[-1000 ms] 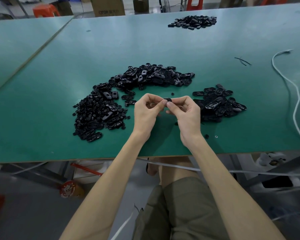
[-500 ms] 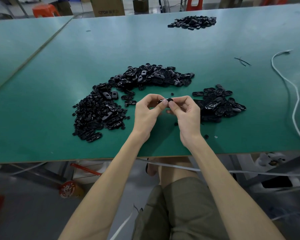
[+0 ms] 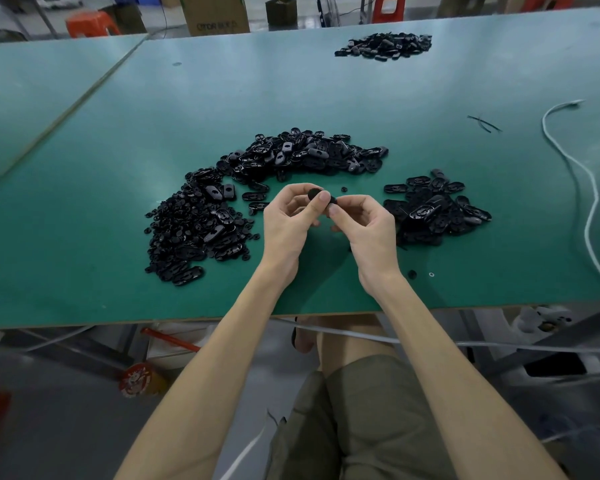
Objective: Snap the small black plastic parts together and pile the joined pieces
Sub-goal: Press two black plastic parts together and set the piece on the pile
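Small black plastic part point(image 3: 314, 194), pinched by the fingers of our left hand point(image 3: 290, 221) and right hand point(image 3: 369, 228), hangs above the green worktop point(image 3: 291, 91) between heaps point(image 3: 201, 230), cardboard box point(image 3: 215, 13) and orange stool point(image 3: 90, 24) beyond.

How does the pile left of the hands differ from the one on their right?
The left pile is much larger and curves in a long arc; the right pile is a small compact clump. The left pile mixes tiny bits with ovals; the right pile looks mostly ovals. Both are black plastic on the green table.
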Motion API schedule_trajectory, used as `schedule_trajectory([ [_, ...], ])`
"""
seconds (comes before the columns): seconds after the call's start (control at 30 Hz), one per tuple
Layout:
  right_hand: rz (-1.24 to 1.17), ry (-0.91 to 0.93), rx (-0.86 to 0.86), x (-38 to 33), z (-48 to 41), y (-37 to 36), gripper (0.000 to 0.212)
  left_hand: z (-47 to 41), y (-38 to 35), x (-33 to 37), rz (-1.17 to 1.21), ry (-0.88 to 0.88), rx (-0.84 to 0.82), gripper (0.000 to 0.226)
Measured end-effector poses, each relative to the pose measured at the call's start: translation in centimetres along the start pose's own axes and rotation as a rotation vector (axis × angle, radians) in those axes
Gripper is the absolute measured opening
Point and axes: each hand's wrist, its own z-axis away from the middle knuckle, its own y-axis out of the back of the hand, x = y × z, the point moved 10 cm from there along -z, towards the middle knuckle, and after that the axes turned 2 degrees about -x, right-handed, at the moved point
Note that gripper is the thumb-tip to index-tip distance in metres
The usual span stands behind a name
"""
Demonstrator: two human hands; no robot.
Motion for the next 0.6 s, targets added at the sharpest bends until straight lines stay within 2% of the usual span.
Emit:
schedule_trajectory([
  [0.3, -0.042, 0.018, 0.064, 0.0, -0.1, 0.7, 0.004, 0.2, -0.9, 0.3, -0.047, -0.040, -0.080, 0.013],
  [0.47, -0.031, 0.013, 0.063, 0.1, -0.2, 0.7, 0.005, 0.3, -0.6, 0.1, -0.046, -0.009, -0.041, 0.019],
  [0.6, -0.030, 0.020, 0.060, 0.0, -0.1, 0.7, 0.006, 0.4, -1.3, 0.5, -0.043, -0.042, -0.107, 0.014],
])
